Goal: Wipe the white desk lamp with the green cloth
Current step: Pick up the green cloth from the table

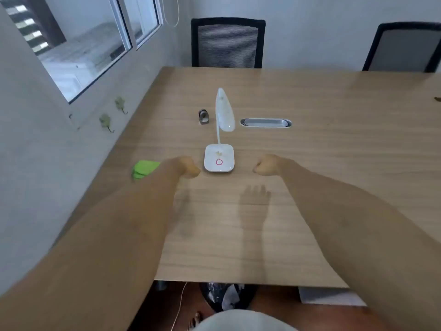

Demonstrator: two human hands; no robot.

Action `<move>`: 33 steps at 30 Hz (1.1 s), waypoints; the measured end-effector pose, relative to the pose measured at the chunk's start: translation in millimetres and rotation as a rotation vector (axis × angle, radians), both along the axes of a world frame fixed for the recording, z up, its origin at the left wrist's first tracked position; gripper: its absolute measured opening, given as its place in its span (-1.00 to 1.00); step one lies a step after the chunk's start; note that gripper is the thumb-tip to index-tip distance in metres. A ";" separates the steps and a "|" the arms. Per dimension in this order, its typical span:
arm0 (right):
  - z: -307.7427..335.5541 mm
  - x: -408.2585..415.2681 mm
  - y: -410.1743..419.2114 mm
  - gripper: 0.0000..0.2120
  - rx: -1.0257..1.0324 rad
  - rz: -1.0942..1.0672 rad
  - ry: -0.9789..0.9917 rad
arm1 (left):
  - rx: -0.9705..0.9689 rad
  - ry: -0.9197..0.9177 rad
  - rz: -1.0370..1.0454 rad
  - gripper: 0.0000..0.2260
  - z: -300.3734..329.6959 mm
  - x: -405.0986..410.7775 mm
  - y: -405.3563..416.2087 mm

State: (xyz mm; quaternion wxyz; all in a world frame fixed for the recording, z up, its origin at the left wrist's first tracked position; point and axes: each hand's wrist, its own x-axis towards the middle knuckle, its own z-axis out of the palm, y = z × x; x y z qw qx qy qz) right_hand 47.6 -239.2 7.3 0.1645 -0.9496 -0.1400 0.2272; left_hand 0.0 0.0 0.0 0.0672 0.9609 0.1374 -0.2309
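Both fists curled, left hand [188, 167], right hand [265, 164] flanking upright lamp [220, 149], head pointing away, green cloth [143, 169] left.

A wooden bench [310, 163] fills the scene. On it, at mid-depth, lie a small grey metal object [203, 116] and an oval silver cable port [265, 122]. Two black chairs [228, 43] [403, 47] stand at the far edge, a window [71, 44] far left.

Both bare forearms outstretched, left hand [185, 167] and right hand [267, 164] empty, fingers curled into loose fists.
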 end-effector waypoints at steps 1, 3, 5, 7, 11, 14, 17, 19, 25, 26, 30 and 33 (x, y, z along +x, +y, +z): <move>-4.8 2.2 2.8 -0.76 0.003 -0.030 -0.004 | 0.004 0.016 0.004 -0.58 0.9 -2.4 2.6; -7.3 0.3 7.8 -0.77 0.024 -0.103 -0.027 | -0.009 -0.011 0.018 -0.58 2.6 -6.4 9.1; -12.2 0.1 21.8 -0.68 0.041 -0.119 -0.038 | -0.014 -0.049 0.028 -0.57 7.2 -12.3 18.8; -19.1 -2.2 40.4 -0.68 0.110 -0.163 -0.024 | -0.012 -0.086 0.045 -0.55 6.8 -17.9 35.6; -31.4 -4.8 86.6 -0.78 0.190 -0.165 0.011 | 0.010 -0.133 0.154 -0.53 8.1 -34.5 76.7; -44.8 -5.1 128.0 -0.71 0.229 -0.169 0.057 | -0.003 -0.185 0.255 -0.53 5.1 -44.8 108.4; -59.1 0.2 170.8 -0.82 0.298 -0.253 0.122 | -0.062 -0.203 0.352 -0.52 -7.9 -47.8 134.8; -65.5 3.0 191.4 -0.90 0.331 -0.344 0.176 | -0.101 -0.210 0.414 -0.51 -19.3 -47.4 142.4; -83.8 15.3 223.9 -0.82 0.537 -0.593 0.438 | -0.290 -0.306 0.590 -0.53 -57.4 -37.2 150.9; -87.5 17.3 228.0 -0.85 0.544 -0.637 0.429 | -0.323 -0.333 0.605 -0.54 -62.5 -34.9 153.0; -91.1 18.8 241.0 -0.72 0.546 -0.702 0.460 | -0.426 -0.414 0.683 -0.62 -69.7 -30.4 156.5; -90.9 19.4 243.6 -0.67 0.543 -0.732 0.468 | -0.522 -0.418 0.794 -0.62 -69.5 -26.7 155.9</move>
